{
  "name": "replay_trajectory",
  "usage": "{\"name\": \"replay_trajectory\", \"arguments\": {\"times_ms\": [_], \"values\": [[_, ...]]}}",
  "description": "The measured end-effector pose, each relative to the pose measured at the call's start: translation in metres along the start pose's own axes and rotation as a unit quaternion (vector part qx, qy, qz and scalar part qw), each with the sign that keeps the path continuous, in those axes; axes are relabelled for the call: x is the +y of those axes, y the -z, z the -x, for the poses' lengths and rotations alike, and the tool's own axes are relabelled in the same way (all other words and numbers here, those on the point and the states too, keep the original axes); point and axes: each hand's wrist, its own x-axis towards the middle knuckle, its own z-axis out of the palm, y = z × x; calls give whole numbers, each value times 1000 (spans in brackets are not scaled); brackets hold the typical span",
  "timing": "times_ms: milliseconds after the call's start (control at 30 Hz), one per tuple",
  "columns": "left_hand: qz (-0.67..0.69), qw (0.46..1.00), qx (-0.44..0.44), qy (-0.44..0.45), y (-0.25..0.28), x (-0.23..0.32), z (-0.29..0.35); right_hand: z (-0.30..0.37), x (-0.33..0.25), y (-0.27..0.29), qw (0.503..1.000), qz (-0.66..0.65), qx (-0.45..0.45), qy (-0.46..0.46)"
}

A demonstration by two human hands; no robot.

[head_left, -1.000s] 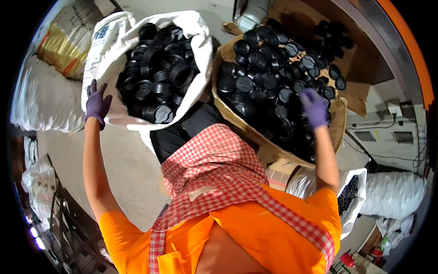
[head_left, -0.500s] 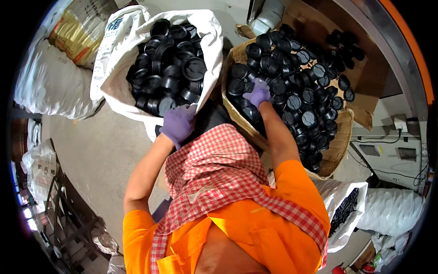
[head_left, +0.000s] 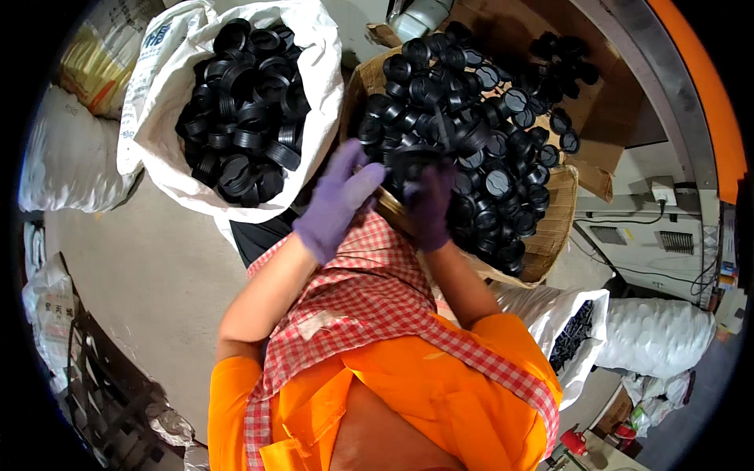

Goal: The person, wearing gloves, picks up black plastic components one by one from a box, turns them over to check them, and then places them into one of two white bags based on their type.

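Observation:
My left hand [head_left: 338, 204], in a purple glove, is raised above the apron near the box edge. Its thumb and fingers are apart, and nothing shows between them. Facing it, my right hand [head_left: 430, 206], also gloved in purple, is smeared by motion. Its fingers close on a round black plastic cap [head_left: 412, 159], which is blurred too. Behind the hands a cardboard box [head_left: 559, 208] holds many black caps [head_left: 496, 182] with ridged sides. A white woven sack [head_left: 318, 59] at the left is filled with similar black caps [head_left: 253, 114].
More full white sacks [head_left: 71, 149] stand at the far left. A smaller sack [head_left: 585, 369] of dark thin pieces and another white bag [head_left: 656, 337] lie at the right. A pale machine cabinet [head_left: 636, 208] with a cable borders the box. A dark metal frame [head_left: 98, 385] is at lower left.
My left hand has left the sack's rim and moved right. My right hand has drawn back from among the caps toward my body, bringing a cap. The view has shifted slightly.

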Motion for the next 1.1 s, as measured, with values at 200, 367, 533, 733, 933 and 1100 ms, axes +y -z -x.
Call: {"name": "replay_trajectory", "arguments": {"times_ms": [200, 367, 533, 733, 933, 1100], "values": [[89, 992, -44, -77, 28, -45, -35, 18, -12, 48, 891, 207, -389, -113], [27, 995, -50, -78, 40, -58, -18, -10, -58, 56, 933, 273, -206, 113], [-186, 963, -44, -191, 41, -70, -17, -7, -29, 52, 854, 249, -429, 159], [-403, 843, 25, -356, 33, -45, 6, 1, -35, 37, 922, 71, -376, 59], [-467, 860, 17, -206, 30, -46, 2, 4, -26, 28, 920, 160, -310, 180], [-518, 743, -187, -380, 49, -35, -4, -2, -27, 37, 741, -37, -595, -308]]}}
